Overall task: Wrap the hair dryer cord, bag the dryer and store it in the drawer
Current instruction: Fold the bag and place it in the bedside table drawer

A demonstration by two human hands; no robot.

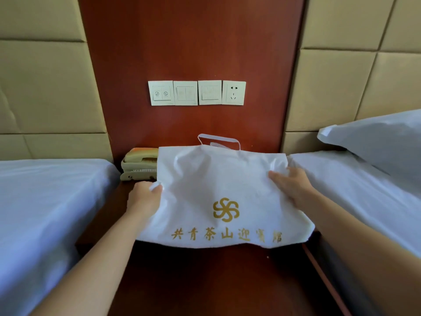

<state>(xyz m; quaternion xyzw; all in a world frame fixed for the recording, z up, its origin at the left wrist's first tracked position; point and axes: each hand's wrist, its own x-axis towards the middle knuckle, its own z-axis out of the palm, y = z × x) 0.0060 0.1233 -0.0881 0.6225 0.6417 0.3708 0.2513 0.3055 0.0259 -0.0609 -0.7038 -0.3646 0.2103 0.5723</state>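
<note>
A white fabric bag [218,188] with a gold pinwheel logo and gold characters lies flat on the dark wooden nightstand [205,274], its looped handle [218,140] toward the wall. My left hand [144,197] pinches the bag's left edge between thumb and fingers. Over on the bag's upper right part, my right hand [290,185] lies on the fabric with the fingers gathering a fold of it. The hair dryer and its cord are not visible; whether they are inside the bag cannot be told.
A beige telephone [139,165] sits behind the bag's left corner, against the wall. Switch plates and a socket [234,92] are mounted on the wooden panel above. White-sheeted beds [45,201] flank the nightstand, with a pillow [382,142] on the right one.
</note>
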